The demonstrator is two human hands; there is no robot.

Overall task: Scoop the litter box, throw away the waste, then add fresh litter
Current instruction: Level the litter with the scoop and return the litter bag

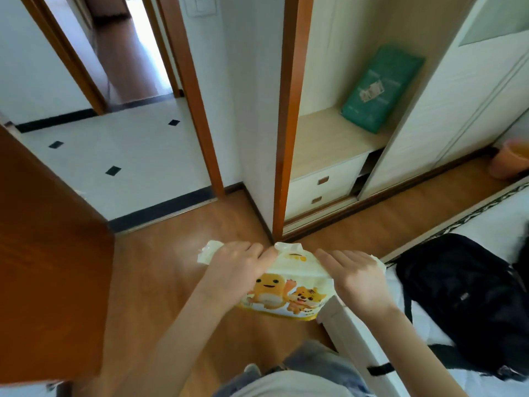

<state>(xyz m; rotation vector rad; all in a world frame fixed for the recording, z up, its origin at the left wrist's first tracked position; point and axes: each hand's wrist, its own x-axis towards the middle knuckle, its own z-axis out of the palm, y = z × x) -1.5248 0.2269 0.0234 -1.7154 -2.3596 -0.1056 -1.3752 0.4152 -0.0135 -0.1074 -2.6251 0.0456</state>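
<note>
A pale yellow bag (286, 293) printed with orange cartoon animals hangs in front of me over the wood floor. My left hand (237, 262) grips its top edge on the left, and my right hand (355, 273) grips the top edge on the right, with the crumpled top of the bag bunched between them. A green bag (380, 90) leans upright on the wardrobe shelf at the back right. No litter box or scoop is in view.
An open wardrobe (329, 179) with two drawers stands ahead. A doorway (128, 150) to a white tiled hall lies left of it, beside an open brown door (43, 253). An orange bin (509, 161) sits far right. A black backpack (458, 296) lies on the bed.
</note>
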